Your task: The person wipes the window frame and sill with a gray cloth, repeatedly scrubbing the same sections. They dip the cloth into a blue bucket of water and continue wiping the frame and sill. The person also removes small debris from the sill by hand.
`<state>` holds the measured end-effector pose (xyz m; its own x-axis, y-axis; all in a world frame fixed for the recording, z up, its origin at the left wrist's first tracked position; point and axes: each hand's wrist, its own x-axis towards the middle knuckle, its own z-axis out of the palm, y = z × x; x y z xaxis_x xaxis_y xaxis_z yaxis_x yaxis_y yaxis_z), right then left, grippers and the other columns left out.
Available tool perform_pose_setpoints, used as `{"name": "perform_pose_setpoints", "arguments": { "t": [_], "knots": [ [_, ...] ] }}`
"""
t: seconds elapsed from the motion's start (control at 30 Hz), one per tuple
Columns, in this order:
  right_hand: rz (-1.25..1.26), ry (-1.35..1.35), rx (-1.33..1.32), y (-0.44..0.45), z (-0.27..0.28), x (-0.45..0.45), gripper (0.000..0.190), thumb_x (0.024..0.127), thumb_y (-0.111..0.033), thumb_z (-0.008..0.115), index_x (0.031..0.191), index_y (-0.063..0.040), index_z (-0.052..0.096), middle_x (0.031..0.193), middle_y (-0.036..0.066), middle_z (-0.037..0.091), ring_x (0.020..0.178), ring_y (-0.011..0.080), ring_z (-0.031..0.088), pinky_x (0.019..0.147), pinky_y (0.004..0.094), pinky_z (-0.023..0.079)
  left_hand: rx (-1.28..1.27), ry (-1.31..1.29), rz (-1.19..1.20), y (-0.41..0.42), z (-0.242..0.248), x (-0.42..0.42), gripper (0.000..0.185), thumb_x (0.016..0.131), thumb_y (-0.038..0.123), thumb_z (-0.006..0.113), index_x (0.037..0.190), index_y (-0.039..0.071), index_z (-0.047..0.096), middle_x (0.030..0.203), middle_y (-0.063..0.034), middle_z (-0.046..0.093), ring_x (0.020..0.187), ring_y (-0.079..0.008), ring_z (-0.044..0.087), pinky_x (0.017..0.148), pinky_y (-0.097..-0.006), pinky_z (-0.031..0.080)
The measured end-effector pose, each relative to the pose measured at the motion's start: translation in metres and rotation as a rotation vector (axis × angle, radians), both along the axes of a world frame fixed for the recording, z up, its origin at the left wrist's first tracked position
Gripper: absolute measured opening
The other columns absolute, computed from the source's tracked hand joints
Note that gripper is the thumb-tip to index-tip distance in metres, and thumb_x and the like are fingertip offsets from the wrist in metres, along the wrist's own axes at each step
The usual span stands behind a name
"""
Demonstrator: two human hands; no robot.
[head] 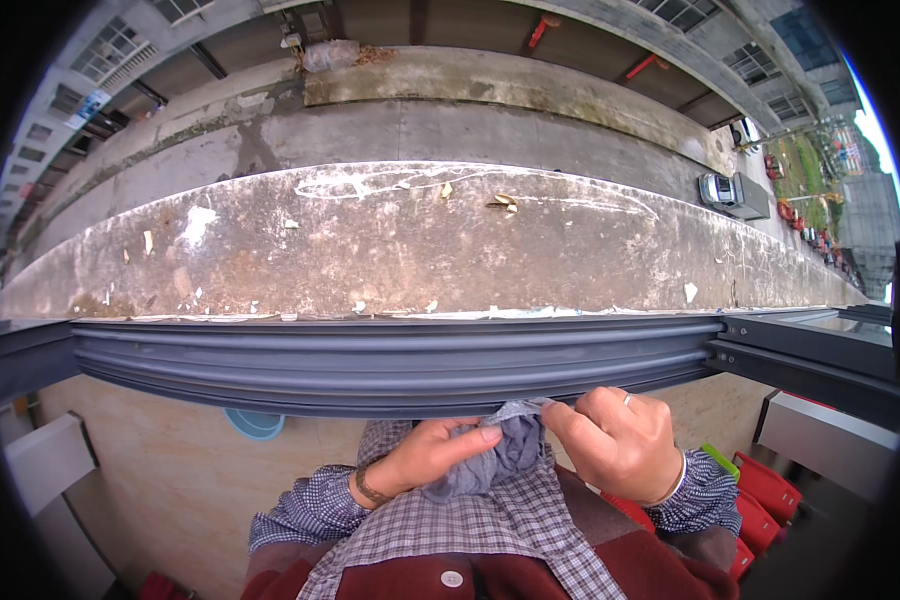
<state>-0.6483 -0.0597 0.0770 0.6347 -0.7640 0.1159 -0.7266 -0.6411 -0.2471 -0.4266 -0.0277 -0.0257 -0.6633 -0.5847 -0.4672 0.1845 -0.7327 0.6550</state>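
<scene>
A crumpled grey-blue cloth (506, 450) is held between my two hands, in front of a checked apron (450, 525). My left hand (435, 450) grips its left side, with the thumb lying over the folds. My right hand (615, 442), with a ring on one finger, pinches the cloth's upper right edge between thumb and curled fingers. Both hands are just on the near side of a dark grey metal window track (397, 360), whose long grooves run from left to right. Part of the cloth's underside is hidden.
Beyond the track lies a stained concrete ledge (420, 247) with flakes of debris, high above a street with a parked truck (731, 195). Dark window frames (810, 360) stand at the right. Below are a blue basin (255, 424) and red objects (765, 487).
</scene>
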Motion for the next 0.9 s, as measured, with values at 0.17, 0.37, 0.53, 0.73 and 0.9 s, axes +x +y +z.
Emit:
{"name": "perform_pose_setpoints", "arguments": {
  "t": [0.17,0.37,0.53,0.73,0.9],
  "knots": [
    [-0.028,-0.087,0.071,0.001,-0.008,0.002,0.021,0.072,-0.008,0.072,0.092,-0.007,0.067,0.065,-0.001,0.046,0.051,0.0109,0.05,0.042,0.0258,0.04,-0.154,0.025,-0.132,-0.005,0.001,0.006,0.036,0.1,0.024,0.056,0.125,-0.002,0.061,0.119,-0.0069,0.064,0.111,-0.0134,0.056,0.097,-0.0289,0.044],
    [-0.124,-0.322,0.06,-0.004,-0.003,-0.007,0.02,0.072,-0.008,0.077,0.09,-0.007,0.067,0.067,0.001,0.051,0.053,0.0143,0.054,0.045,0.0282,0.042,-0.381,0.113,-0.086,-0.013,0.023,-0.008,0.034,0.1,0.028,0.056,0.112,-0.003,0.063,0.104,-0.0094,0.066,0.101,-0.0131,0.059,0.091,-0.0287,0.047],
    [-0.089,-0.15,0.113,-0.015,-0.003,-0.012,0.021,0.07,-0.008,0.078,0.089,-0.008,0.067,0.066,0.001,0.051,0.054,0.0146,0.054,0.046,0.0283,0.042,-0.117,0.085,-0.118,-0.013,0.029,-0.015,0.037,0.102,0.03,0.053,0.115,-0.004,0.062,0.103,-0.0038,0.065,0.096,-0.0086,0.057,0.087,-0.025,0.047],
    [-0.067,-0.249,0.16,-0.025,0.005,-0.018,0.019,0.069,-0.006,0.076,0.087,-0.008,0.069,0.066,0.001,0.054,0.053,0.015,0.055,0.045,0.0282,0.042,0.176,0.116,-0.107,-0.004,0.013,-0.013,0.038,0.104,0.027,0.048,0.117,-0.006,0.062,0.108,-0.0012,0.064,0.099,-0.0055,0.055,0.089,-0.0224,0.045],
    [-0.028,-0.138,0.266,-0.033,0.007,-0.018,0.016,0.07,-0.006,0.075,0.084,-0.009,0.067,0.065,0.002,0.05,0.05,0.0168,0.052,0.044,0.0312,0.041,0.212,0.118,-0.117,-0.005,0.011,-0.015,0.041,0.105,0.028,0.047,0.121,-0.007,0.06,0.115,-0.0034,0.063,0.106,-0.0078,0.055,0.094,-0.0242,0.044]
  ]
}}
